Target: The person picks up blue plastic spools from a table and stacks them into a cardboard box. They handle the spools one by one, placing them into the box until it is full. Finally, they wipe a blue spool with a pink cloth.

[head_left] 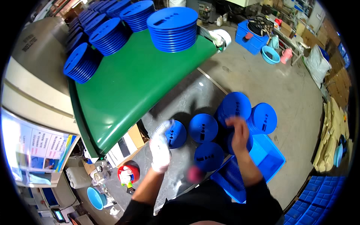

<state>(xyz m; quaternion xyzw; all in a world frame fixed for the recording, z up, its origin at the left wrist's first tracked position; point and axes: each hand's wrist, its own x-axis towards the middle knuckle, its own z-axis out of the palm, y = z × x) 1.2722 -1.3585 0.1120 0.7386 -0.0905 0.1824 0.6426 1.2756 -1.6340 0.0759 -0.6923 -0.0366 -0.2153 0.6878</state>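
Observation:
My left hand (160, 148), in a white glove, is beside the left edge of a blue round disc (177, 135) on the dark grey table. Its fingers are stretched out and partly smeared by motion. I cannot tell whether they touch the disc. My bare right hand (238, 135) hovers over the blue discs at the right, its fingers stretched and apart, the tips blurred. Beneath it one blue disc (247, 144) is partly hidden. Around the hands are a tall stack of blue discs (236, 103), another stack (264, 118) and single-looking tops (203, 128), (209, 156).
A green conveyor belt (123, 90) bears several stacks of blue discs (172, 32). By my right forearm, a blue crate (272, 152) holds a row of discs (231, 174). A red tub (128, 174) stands at the left; a blurred dark red thing (195, 174) is before me.

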